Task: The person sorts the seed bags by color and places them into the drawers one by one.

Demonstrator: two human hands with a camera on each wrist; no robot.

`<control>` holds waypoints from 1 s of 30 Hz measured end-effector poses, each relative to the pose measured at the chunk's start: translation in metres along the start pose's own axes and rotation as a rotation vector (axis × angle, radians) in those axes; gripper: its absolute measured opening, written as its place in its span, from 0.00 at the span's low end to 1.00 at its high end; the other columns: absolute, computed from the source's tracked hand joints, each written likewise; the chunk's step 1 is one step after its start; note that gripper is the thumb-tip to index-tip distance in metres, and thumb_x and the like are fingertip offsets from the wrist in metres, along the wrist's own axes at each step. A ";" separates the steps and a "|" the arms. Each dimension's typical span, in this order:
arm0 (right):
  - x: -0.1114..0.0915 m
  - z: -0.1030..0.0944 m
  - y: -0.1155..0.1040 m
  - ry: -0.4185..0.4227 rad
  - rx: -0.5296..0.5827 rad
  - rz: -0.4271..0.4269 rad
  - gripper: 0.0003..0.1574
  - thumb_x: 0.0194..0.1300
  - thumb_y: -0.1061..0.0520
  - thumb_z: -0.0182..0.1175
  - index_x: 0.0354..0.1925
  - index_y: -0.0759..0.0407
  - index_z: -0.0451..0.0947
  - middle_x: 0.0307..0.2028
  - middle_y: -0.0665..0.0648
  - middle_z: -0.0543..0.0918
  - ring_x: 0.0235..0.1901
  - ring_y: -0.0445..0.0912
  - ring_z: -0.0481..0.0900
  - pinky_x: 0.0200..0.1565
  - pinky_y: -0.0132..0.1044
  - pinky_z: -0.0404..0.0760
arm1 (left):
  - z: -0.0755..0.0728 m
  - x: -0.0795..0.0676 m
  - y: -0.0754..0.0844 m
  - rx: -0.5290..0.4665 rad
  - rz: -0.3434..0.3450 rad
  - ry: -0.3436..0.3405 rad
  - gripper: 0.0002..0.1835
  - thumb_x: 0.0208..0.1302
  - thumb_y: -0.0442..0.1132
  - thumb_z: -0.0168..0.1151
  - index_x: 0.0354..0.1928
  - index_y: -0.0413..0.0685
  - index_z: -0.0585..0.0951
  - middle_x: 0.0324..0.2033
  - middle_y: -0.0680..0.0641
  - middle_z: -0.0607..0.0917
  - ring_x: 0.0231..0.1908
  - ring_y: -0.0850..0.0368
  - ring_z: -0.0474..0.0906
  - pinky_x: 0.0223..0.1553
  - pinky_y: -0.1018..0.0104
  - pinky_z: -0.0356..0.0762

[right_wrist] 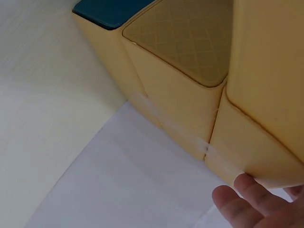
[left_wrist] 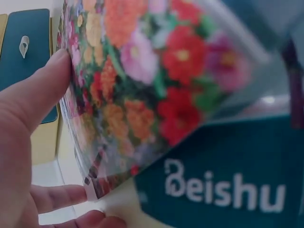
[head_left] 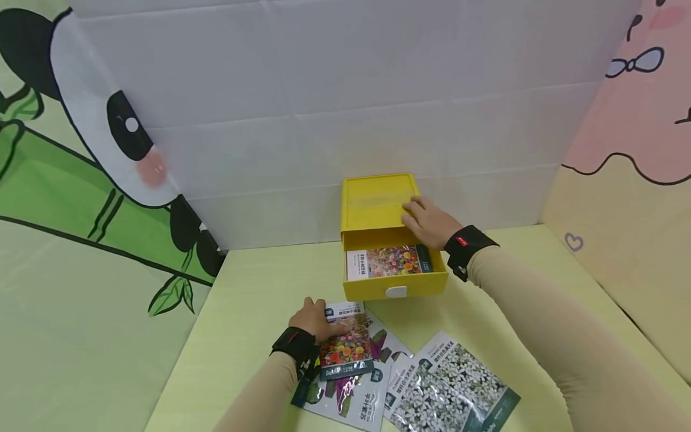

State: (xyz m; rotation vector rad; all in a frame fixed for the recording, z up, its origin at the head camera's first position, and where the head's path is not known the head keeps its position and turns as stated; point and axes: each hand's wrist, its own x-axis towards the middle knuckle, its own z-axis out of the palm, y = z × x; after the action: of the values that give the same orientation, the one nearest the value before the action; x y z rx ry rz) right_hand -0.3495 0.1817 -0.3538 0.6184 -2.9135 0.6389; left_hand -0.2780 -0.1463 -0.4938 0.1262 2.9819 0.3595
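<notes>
In the head view my left hand (head_left: 313, 321) pinches the left edge of a flower seed packet (head_left: 353, 347), thumb on its colourful front. The left wrist view shows the thumb against this packet (left_wrist: 137, 85) and fingertips by its lower edge. It lies over white seed packets with purple pictures (head_left: 367, 401). My right hand (head_left: 432, 225) rests at the right side of a yellow drawer box (head_left: 375, 201), fingers loosely spread on its top. The box's drawer (head_left: 372, 290) is pulled out, with another flower seed packet (head_left: 394, 262) inside. In the right wrist view, fingers (right_wrist: 256, 194) are near the box's edge.
Seed packets with white flowers (head_left: 453, 384) lie at the front right, overlapping the pile. The box stands against a pale back wall (head_left: 302, 156) on a light yellow table (head_left: 281, 270). Cartoon-printed side panels (head_left: 621, 222) stand left and right.
</notes>
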 end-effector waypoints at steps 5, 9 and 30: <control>-0.001 0.001 -0.003 0.013 0.013 0.004 0.34 0.78 0.44 0.36 0.71 0.63 0.58 0.71 0.68 0.52 0.67 0.64 0.57 0.68 0.56 0.59 | -0.002 0.003 -0.002 -0.003 0.004 -0.011 0.50 0.34 0.72 0.73 0.49 0.38 0.74 0.33 0.43 0.69 0.27 0.50 0.70 0.30 0.57 0.78; -0.002 0.001 -0.005 0.019 0.015 0.007 0.33 0.78 0.44 0.36 0.70 0.64 0.58 0.71 0.69 0.52 0.67 0.65 0.58 0.67 0.56 0.60 | -0.003 0.004 -0.002 -0.025 -0.014 -0.018 0.52 0.33 0.70 0.75 0.52 0.36 0.72 0.37 0.41 0.69 0.28 0.50 0.71 0.34 0.55 0.81; -0.001 0.006 -0.006 0.035 0.002 0.007 0.33 0.78 0.45 0.37 0.69 0.64 0.60 0.70 0.68 0.54 0.66 0.63 0.60 0.67 0.54 0.60 | -0.018 0.011 -0.028 -0.215 0.074 -0.007 0.32 0.51 0.49 0.74 0.52 0.32 0.77 0.40 0.37 0.77 0.37 0.45 0.75 0.39 0.53 0.78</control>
State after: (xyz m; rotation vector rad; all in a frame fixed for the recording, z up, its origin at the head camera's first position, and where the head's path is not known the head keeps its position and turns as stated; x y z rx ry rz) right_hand -0.3466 0.1746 -0.3567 0.5916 -2.8847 0.6470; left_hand -0.2931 -0.1763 -0.4844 0.2141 2.9136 0.6832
